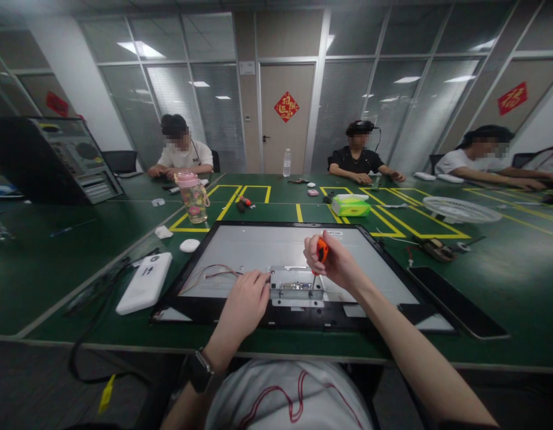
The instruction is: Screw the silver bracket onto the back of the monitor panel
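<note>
An orange-handled screwdriver (pixel 322 251) is gripped in my right hand (pixel 332 260), its shaft pointing down. The tip meets the right part of a silver metal bracket (pixel 283 278). This bracket sits on the back of a flat display panel (pixel 254 242) with a black frame, which lies on the table before me. My left hand (pixel 247 295), wearing a watch on the wrist, is closed with its fingertips at the bracket's left edge. Thin wires (pixel 209 272) run over the panel left of the bracket.
Left of the panel are a white power bank (pixel 145 283), a round white case (pixel 189 245) and a pink-lided bottle (pixel 192 200). A black phone (pixel 455 301) lies right. Behind are a green tissue pack (pixel 350 206) and a white fan grille (pixel 461 209). Several people sit across the table.
</note>
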### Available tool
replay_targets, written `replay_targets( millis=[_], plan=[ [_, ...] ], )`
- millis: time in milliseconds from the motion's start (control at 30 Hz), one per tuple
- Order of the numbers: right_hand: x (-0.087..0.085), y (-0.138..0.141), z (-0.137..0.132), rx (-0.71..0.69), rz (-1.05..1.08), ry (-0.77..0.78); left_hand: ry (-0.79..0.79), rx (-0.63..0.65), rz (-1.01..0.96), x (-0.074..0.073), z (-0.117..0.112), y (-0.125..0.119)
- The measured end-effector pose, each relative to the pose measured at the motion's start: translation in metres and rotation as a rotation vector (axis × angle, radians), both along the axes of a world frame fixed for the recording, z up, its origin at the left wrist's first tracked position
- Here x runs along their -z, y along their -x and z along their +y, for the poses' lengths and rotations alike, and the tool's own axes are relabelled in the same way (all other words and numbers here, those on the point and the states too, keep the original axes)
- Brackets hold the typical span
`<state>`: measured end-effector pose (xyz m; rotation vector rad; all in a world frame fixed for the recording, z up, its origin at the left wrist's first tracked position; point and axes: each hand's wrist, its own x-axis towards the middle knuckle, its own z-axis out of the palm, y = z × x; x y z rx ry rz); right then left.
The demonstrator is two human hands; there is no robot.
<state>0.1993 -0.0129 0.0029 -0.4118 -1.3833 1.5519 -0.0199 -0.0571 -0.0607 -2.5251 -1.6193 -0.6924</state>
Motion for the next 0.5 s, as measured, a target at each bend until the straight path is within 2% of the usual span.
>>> replay_targets(
  millis=[500],
  plan=[
    [-0.0069,0.0052,-0.0005,-0.024,0.088,0.09,0.057,0.002,-0.005,-0.0051,0.0002,0.0004]
  ],
)
